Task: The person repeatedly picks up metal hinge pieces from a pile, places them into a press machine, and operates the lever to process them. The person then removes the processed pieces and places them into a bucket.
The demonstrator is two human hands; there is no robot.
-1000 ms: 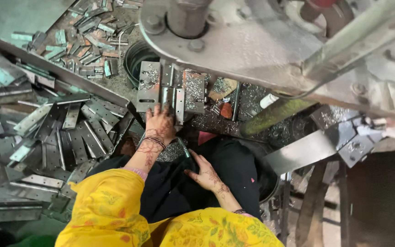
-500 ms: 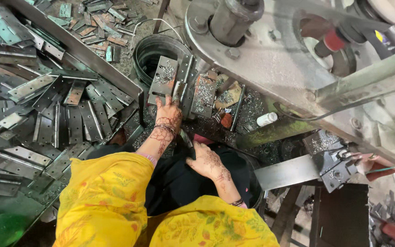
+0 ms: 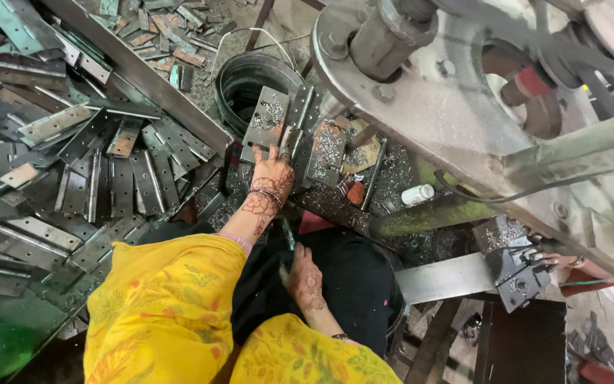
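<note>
Steel hinge plate (image 3: 287,139) looks stiff, heavy, sharp-edged; left hand (image 3: 273,174) presses spread fingers on its near edge, right hand (image 3: 305,279) loosely curled, holding nothing visible.

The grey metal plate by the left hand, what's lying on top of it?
On the grey metal plate lies a scatter of shiny metal shavings. The left hand covers its near edge, so anything under the fingers is hidden.

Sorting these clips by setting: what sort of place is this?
Probably a small metalworking shop: a heavy press machine, heaps of metal hinges, and shavings around the left hand.
</note>
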